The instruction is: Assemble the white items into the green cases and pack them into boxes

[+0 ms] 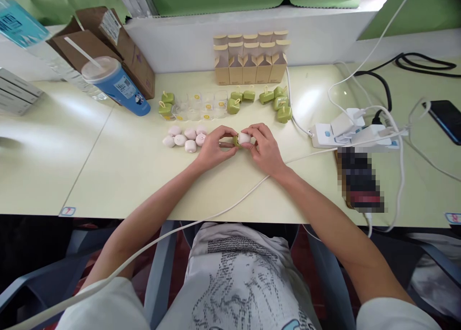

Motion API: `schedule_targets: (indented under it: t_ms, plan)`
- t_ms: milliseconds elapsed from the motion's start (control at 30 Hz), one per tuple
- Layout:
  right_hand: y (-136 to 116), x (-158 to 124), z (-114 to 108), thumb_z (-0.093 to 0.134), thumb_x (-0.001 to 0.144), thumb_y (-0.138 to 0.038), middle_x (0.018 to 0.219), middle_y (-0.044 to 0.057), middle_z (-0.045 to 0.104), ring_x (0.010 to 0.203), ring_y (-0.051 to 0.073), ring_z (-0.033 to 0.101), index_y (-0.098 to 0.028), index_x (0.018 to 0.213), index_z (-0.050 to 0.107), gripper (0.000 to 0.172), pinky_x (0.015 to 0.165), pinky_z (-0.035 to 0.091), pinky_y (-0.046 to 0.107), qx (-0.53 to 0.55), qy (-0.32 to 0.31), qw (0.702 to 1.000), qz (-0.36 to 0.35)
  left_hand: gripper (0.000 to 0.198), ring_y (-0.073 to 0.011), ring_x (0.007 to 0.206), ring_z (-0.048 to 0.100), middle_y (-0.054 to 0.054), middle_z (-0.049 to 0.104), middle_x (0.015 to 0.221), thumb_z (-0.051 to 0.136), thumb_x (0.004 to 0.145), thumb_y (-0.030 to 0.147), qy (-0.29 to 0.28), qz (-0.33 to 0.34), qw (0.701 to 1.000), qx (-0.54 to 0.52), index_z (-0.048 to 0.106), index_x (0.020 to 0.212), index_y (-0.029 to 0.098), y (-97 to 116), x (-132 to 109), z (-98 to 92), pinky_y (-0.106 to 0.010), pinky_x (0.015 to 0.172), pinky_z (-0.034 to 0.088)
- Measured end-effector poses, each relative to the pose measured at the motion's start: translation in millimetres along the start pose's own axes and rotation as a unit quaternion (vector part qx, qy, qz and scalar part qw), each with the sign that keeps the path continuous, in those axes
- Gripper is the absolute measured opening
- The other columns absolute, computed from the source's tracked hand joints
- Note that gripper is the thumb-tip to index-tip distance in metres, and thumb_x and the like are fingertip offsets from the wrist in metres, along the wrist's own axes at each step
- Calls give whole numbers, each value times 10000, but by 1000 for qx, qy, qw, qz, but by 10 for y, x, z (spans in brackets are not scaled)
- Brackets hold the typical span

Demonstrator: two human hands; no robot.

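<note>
In the head view, my left hand (215, 150) is closed in a pinch on a small green cap (236, 140), which the fingers partly cover. My right hand (264, 150) grips a whitish, rounded piece (244, 138) like a makeup sponge, pressed against the cap. Left of my hands lies a cluster of pale pink makeup sponges (190, 146). Behind them stand clear plastic cups (194, 109) with yellow stickers. Several green caps with loops (284, 114) sit beyond my right hand; others (165, 110) are at the left end of the cups.
Small open cardboard boxes (236, 75) stand in rows against the wall. A blue drink cup (126, 90) and a brown carton (144, 75) are at the back left. At right lie a power strip (324, 135) and phones (444, 121). A white cable (234, 204) crosses before me.
</note>
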State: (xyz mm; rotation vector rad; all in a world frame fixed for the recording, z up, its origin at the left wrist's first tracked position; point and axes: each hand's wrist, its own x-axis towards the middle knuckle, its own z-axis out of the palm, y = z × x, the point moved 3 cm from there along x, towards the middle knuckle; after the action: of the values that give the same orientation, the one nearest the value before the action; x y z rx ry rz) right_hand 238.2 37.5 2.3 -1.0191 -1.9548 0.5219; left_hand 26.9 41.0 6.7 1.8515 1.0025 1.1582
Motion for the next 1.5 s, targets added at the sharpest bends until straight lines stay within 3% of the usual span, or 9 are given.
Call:
schedule_targets:
  t_ms: [200,367,433,567,733,933,1200,1300,1500]
  plan:
    - [-88,-13,-6,571,1154,-542,1279,152,692,1234,375,653,-305,1374,778,384,1033,648,574,-49,-10,998,-39,377,-211,1132,749,-77,714,1190,919,868,350,-1,-6,1000,-18,623,1060,219,22,20,24,-304,848,721]
    - [-167,-30,15,527,1173,-495,1331,174,685,1255,386,638,-293,1396,778,392,858,677,506,-82,-16,996,-31,425,-201,1067,748,-63,703,1145,947,843,414,5,-4,1000,-26,601,992,217,24,29,8,-321,836,719]
    - [-160,-31,29,534,1173,-493,1325,176,684,1262,385,644,-288,1406,782,397,890,684,524,-78,-25,996,-32,438,-207,1090,750,-66,695,1161,948,842,415,-1,-3,999,-36,587,992,219,17,29,-1,-327,845,721]
    - [-69,-13,27,639,1114,-636,1393,154,615,1274,351,684,-299,1396,807,470,1062,681,580,23,-27,999,-6,550,-234,1203,751,-72,667,1232,970,850,511,-13,-22,997,-69,558,1100,245,-6,18,14,-338,888,725]
    - [-43,28,24,834,896,-828,1394,138,706,1124,289,755,-265,1424,760,775,947,727,474,179,-42,981,66,609,-263,1291,735,-98,667,1300,945,891,635,-25,4,996,-90,583,1216,270,67,-16,46,-358,938,720]
    - [-78,50,-2,917,835,-779,1311,94,804,979,239,758,-262,1282,814,691,875,726,420,275,-40,952,126,440,-275,1305,704,-124,682,1329,822,1014,624,4,54,998,35,723,1264,276,239,-48,-44,-412,982,719]
    - [-150,51,-32,959,857,-623,1347,69,772,1104,235,747,-337,1488,752,723,1004,704,437,312,-20,944,104,356,-246,1159,739,-93,748,1260,709,1104,580,92,119,983,106,669,1302,287,431,-106,-82,-435,969,683]
    - [-200,45,-65,983,842,-596,1388,85,776,1143,250,755,-309,1391,776,654,1044,701,456,317,-3,942,110,363,-276,1123,739,-89,760,1190,692,1098,606,114,136,967,182,659,1274,291,539,-134,-89,-504,976,670]
    - [-280,43,-98,984,882,-506,1373,69,792,1139,234,767,-312,1308,801,503,1073,693,444,366,-13,926,94,222,-280,1049,746,-57,805,1094,760,1054,398,136,217,938,233,705,1237,287,675,-150,-91,-510,933,643]
